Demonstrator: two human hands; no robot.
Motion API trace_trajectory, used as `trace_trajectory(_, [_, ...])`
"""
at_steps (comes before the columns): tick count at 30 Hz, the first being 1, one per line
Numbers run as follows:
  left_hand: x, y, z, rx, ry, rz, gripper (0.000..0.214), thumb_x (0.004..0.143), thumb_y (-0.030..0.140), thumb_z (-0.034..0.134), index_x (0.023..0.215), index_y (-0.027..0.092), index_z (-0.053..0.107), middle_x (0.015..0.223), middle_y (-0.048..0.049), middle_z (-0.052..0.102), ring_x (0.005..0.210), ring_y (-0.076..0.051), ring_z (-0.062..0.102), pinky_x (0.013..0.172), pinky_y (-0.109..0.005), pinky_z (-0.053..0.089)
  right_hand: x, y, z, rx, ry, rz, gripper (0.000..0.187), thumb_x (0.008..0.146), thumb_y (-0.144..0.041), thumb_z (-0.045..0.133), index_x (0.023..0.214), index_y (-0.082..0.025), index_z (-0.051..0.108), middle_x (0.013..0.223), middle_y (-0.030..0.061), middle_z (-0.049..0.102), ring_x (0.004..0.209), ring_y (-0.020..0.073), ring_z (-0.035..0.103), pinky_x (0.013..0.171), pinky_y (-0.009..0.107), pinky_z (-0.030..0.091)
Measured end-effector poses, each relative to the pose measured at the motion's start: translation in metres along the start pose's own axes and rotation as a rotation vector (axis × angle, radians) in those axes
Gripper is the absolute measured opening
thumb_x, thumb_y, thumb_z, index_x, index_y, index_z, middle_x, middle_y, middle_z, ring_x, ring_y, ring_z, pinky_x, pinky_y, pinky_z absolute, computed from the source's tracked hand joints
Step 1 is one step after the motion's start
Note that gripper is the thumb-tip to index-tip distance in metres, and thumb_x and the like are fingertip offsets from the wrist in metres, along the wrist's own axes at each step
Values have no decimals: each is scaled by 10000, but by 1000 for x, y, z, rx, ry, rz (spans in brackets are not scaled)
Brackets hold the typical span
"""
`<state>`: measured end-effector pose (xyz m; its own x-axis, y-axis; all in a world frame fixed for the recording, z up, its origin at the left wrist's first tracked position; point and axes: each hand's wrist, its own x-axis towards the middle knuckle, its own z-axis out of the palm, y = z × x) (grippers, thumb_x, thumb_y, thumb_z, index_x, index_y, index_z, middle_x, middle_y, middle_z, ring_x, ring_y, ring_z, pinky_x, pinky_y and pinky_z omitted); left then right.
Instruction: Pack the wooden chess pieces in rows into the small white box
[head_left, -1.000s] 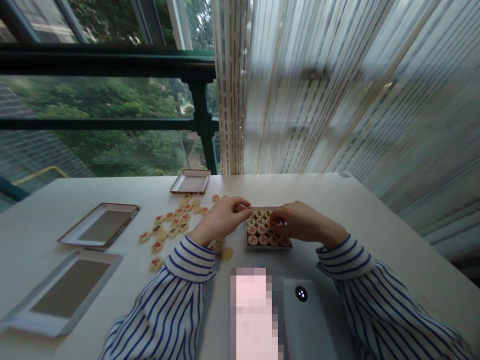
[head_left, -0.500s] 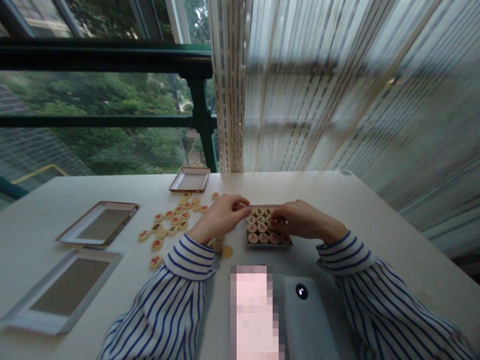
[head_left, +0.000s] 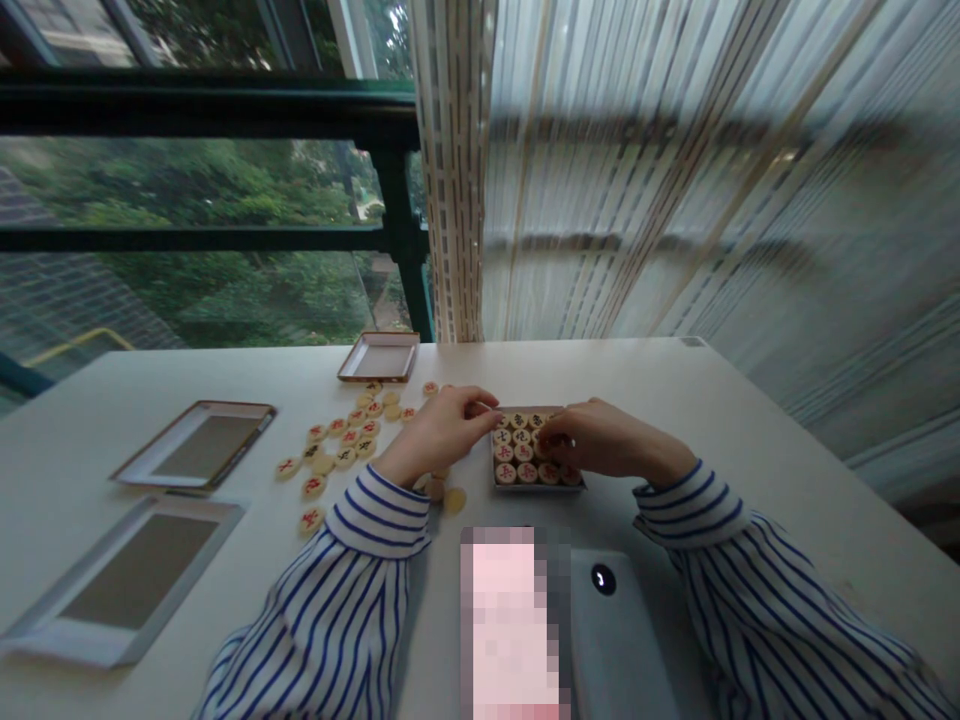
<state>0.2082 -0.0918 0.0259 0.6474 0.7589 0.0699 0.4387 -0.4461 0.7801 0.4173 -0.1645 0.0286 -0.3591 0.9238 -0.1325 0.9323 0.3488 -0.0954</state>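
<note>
A small shallow box (head_left: 538,489) holds rows of round Chinese chess pieces (head_left: 526,453) with red and black characters. At its far left corner is my left hand (head_left: 448,415), thumb and forefinger closed about the rim. My right hand (head_left: 607,438) reaches over the right side with bent fingers pinched on a piece among the rows; the hand hides most of that piece and its neighbours. Many loose Chinese chess pieces (head_left: 349,437) lie left of my left forearm, some face up, some blank side up. A few more (head_left: 454,500) lie beside my left wrist.
A small open tray (head_left: 379,377) stands at the table's far edge. Two larger tray-like lids (head_left: 251,440) (head_left: 135,645) lie at left. A blurred-out pink phone-like object (head_left: 502,620) and a pale phone (head_left: 619,640) lie in front. Beyond are a railing and a curtain.
The view has shifted very slightly. Both hands stay in place at the box, and the pieces look the same.
</note>
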Motion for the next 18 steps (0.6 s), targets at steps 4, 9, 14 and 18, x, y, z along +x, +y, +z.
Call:
trace_trajectory(4, [0,0,0,11,6,-2,309,758,384,551,924,147,660,843,-77,692,722,-166,610,631,-261,449,-1,0,1,5,4,-12,186,755,-211,503,804,-258,676,753,-3,688,634,138,590,598,257,364])
trace_trajectory(9, [0,-1,0,-5,6,4,316,756,386,549,928,144,658,853,-76,693,738,-172,611,648,-272,455,-2,2,2,13,11,-29,197,760,-215,494,813,-273,675,766,-10,692,653,143,600,609,258,370])
trace_trajectory(14, [0,0,-1,24,1,-5,326,765,388,539,941,138,652,849,-78,690,721,-164,606,628,-260,448,-2,0,1,12,-2,-15,199,762,-219,491,805,-267,679,753,-4,691,642,143,594,611,262,370])
trace_trajectory(18, [0,2,-2,53,0,-5,322,769,381,535,942,137,652,863,-75,689,741,-160,608,646,-257,449,-1,-3,-4,20,-46,4,209,765,-218,480,809,-254,682,749,2,685,635,134,587,617,256,370])
